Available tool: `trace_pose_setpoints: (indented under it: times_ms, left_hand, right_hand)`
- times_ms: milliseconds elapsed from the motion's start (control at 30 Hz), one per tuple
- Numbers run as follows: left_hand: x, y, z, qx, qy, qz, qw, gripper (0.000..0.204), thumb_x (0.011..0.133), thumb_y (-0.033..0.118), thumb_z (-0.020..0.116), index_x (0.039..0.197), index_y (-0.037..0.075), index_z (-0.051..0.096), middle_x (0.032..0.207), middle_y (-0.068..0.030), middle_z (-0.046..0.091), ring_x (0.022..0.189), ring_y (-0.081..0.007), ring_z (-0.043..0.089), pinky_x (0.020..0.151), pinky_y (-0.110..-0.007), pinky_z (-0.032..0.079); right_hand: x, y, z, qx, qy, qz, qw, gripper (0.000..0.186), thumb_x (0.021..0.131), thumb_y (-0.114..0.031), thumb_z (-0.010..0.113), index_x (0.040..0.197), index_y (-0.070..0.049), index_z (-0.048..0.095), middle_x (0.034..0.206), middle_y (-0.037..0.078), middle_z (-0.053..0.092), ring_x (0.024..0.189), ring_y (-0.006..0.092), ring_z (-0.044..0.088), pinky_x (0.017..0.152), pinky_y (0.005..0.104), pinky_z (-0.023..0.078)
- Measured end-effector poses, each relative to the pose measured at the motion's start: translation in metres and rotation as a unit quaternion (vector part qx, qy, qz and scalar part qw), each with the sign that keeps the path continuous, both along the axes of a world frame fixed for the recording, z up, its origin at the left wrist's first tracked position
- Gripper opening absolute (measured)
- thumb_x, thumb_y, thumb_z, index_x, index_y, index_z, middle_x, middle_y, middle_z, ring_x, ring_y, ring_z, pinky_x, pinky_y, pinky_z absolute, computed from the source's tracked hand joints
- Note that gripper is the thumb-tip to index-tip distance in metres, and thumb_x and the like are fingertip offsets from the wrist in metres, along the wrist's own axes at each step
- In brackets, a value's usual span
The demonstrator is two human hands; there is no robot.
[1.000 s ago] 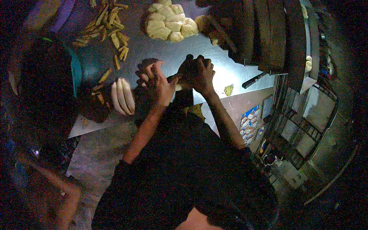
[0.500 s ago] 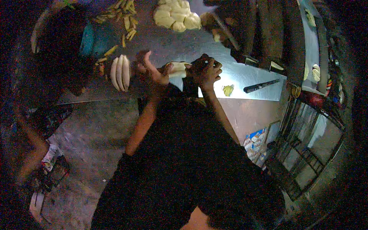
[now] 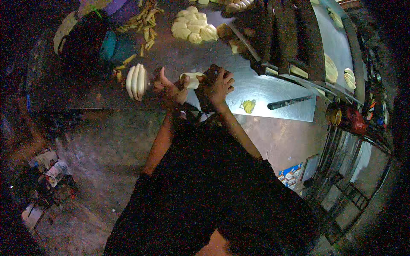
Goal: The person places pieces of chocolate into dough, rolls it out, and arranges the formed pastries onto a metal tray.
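Between my hands is a flat, pale piece of dough [image 3: 192, 80], held just above the metal table. My left hand [image 3: 171, 90] pinches its left end, with another finger stretched up and away. At the other end, my right hand [image 3: 218, 85] grips the dough with the thumb side, its remaining fingers curled and partly in shadow. Left of my left hand lie several long dough rolls [image 3: 136, 82], side by side. A small yellow lump [image 3: 247, 106] sits right of my right hand, beside a dark-handled knife [image 3: 285, 103].
A mound of dough pieces [image 3: 194, 26] lies at the far middle, left of which are scattered yellow sticks [image 3: 147, 19]. A teal container [image 3: 108, 46] and a dark bulky shape stand at far left. Dark trays [image 3: 294, 40] fill the far right. The table's front edge runs close by.
The dough between my hands looks shorter, and my hands have come closer together. The whole view has shifted slightly; the rolls, yellow lump and knife lie as before.
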State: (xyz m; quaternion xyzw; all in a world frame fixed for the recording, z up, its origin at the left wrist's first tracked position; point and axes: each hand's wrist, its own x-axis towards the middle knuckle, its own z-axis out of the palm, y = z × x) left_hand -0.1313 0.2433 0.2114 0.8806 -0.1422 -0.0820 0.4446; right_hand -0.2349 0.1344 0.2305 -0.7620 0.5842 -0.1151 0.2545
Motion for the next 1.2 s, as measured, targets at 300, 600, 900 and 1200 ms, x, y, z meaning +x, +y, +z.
trace_pose_setpoints:
  times_ms: [300, 600, 900, 1200]
  left_hand:
    - [0.017, 0.012, -0.008, -0.02, -0.024, 0.001, 1.0, 0.106, 0.077, 0.054, 0.079, 0.152, 0.005, 0.023, 0.14, -0.0292, 0.036, 0.133, -0.0399, 0.034, 0.109, -0.052, 0.031]
    - [0.024, 0.023, -0.049, 0.065, -0.005, 0.019, 0.998, 0.098, 0.082, 0.07, 0.063, 0.149, 0.009, 0.026, 0.147, -0.0318, 0.029, 0.136, -0.0483, 0.027, 0.108, -0.06, 0.028]
    - [-0.028, 0.021, -0.012, 0.078, -0.048, 0.102, 0.991, 0.101, 0.076, 0.063, 0.076, 0.151, 0.014, 0.028, 0.14, -0.0233, 0.036, 0.126, -0.0435, 0.037, 0.104, -0.057, 0.031]
    - [0.025, 0.042, 0.021, 0.087, -0.227, -0.2, 0.949, 0.064, 0.087, 0.044, 0.068, 0.134, 0.006, 0.046, 0.126, -0.0188, 0.05, 0.114, -0.0368, 0.05, 0.101, -0.053, 0.037]
  right_hand:
    - [-0.016, -0.129, -0.059, -0.223, -0.14, 0.13, 0.956, 0.06, 0.08, -0.044, 0.077, 0.121, -0.006, 0.055, 0.11, 0.018, 0.058, 0.102, 0.0357, 0.058, 0.085, 0.044, 0.048]
    - [-0.008, -0.119, 0.007, -0.22, 0.107, 0.13, 0.961, 0.055, 0.084, -0.029, 0.073, 0.128, -0.005, 0.05, 0.107, 0.021, 0.065, 0.091, 0.0366, 0.068, 0.071, 0.0498, 0.057]
    - [-0.017, -0.013, 0.033, 0.025, -0.055, 0.211, 0.976, 0.062, 0.08, -0.031, 0.079, 0.126, -0.002, 0.049, 0.111, 0.026, 0.062, 0.097, 0.0471, 0.062, 0.078, 0.0536, 0.051]
    - [0.006, -0.055, 0.067, -0.126, -0.037, 0.594, 0.793, 0.029, 0.09, -0.028, 0.07, 0.108, -0.005, 0.069, 0.109, 0.015, 0.065, 0.103, 0.0373, 0.063, 0.088, 0.0431, 0.054]
